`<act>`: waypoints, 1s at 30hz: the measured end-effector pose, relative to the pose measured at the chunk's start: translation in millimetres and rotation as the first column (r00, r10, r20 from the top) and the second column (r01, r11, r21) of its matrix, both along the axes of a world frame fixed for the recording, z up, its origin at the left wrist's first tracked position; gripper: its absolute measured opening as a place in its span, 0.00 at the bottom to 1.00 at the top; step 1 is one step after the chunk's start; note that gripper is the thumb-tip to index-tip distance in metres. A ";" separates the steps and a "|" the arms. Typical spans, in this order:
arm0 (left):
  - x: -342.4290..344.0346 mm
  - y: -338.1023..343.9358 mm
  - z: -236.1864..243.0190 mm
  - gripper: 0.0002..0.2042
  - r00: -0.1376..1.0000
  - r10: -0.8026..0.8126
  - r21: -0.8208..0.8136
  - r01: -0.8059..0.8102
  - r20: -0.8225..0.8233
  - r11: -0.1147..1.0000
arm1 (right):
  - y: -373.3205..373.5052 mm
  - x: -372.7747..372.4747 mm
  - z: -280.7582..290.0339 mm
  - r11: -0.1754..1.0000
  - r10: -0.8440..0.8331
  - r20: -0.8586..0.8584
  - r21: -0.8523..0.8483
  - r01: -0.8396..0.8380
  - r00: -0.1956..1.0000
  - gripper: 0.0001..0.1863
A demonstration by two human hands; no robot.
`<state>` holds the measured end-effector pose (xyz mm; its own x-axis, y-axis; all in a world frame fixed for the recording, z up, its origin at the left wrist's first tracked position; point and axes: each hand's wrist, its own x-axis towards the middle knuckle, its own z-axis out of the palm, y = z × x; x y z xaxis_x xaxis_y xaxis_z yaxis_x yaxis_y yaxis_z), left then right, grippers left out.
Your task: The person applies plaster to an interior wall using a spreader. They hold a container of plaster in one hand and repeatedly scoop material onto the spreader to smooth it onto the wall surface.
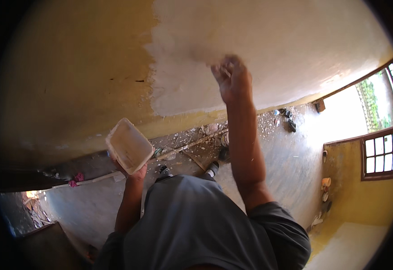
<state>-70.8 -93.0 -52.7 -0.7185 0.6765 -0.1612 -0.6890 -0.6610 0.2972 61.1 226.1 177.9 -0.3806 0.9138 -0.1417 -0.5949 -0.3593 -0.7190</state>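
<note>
My left hand [135, 170] holds a shallow pale plastic container [130, 144] from underneath, its inside smeared with light residue, in front of the lower wall. My right arm is raised to the wall, where my right hand [232, 78] is closed, its fingertips and anything in them smeared by motion, so I cannot make out what it grips. The wall is yellow [88, 54] on the left and coated pale [291, 49] around and right of that hand, with a ragged border between. Whether the hand touches the surface I cannot tell.
My feet [212, 168] stand on a grey floor [286, 166] strewn with flakes along the wall's base, beside a long pole [185, 147]. Dark objects [291, 123] lie farther right. A bright doorway [345, 112], a barred window [381, 153] and small containers [326, 182] are at the right, rubble [36, 211] at far left.
</note>
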 end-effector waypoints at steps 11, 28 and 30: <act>3.7 2.3 -1.6 0.40 0.998 0.051 0.074 -0.053 0.023 0.996 | 6.4 33.3 118.7 -0.143 -0.796 -0.194 0.981 0.134 0.573 0.11; 18.4 6.1 23.8 0.38 0.997 0.066 0.106 -0.071 0.050 0.992 | 33.9 19.8 -10.9 -0.525 -0.832 -0.256 0.650 -0.549 0.493 0.24; 23.0 14.2 25.0 0.37 0.998 0.052 0.122 -0.057 0.040 0.991 | 62.1 21.7 5.1 -0.545 -0.836 -0.390 0.670 -0.504 0.385 0.24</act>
